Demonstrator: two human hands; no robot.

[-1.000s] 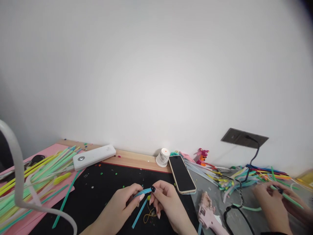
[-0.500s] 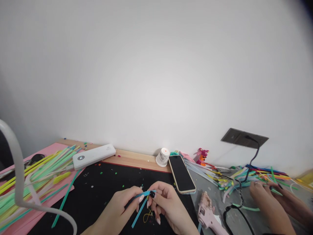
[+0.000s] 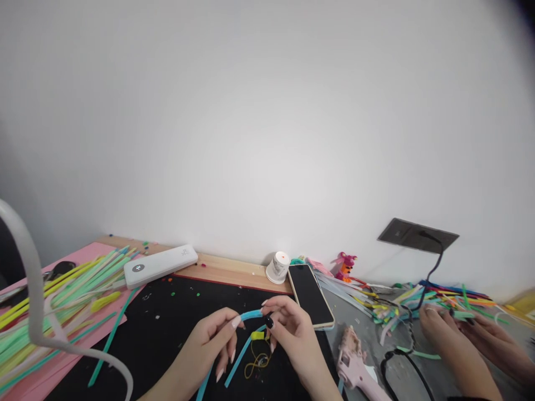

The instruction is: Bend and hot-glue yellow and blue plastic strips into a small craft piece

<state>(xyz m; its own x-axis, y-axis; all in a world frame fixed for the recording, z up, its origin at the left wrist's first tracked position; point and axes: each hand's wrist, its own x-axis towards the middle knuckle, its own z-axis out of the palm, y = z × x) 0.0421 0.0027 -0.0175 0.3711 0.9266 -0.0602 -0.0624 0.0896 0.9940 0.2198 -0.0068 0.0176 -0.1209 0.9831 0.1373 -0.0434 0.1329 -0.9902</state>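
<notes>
A blue pipe cleaner (image 3: 252, 314) stretches between my two hands over the black mat. My left hand (image 3: 212, 340) pinches one part of it between thumb and forefinger, and a tail hangs below that hand. My right hand (image 3: 290, 333) closes its fingertips on the other end. Another blue length (image 3: 238, 359) slants down to the mat from near my right fingers; whether it is the same stem I cannot tell. Just under the right fingertips sits a small yellow piece (image 3: 257, 335), with a thin yellow-brown loop (image 3: 256, 366) lying below it.
Left, pipe cleaners (image 3: 79, 301) cover pink paper beside a white power bank (image 3: 161, 267). Behind stand a paper cup (image 3: 278, 267) and a phone (image 3: 310, 295). Right: a pink glue gun (image 3: 355, 367), black cable (image 3: 412, 367), and a co-worker's hands (image 3: 460, 340) near more pipe cleaners.
My hands have drawn slightly apart, showing more of the blue pipe cleaner between them. The yellow piece under my right fingers has come into view. The co-worker's hands have shifted slightly.
</notes>
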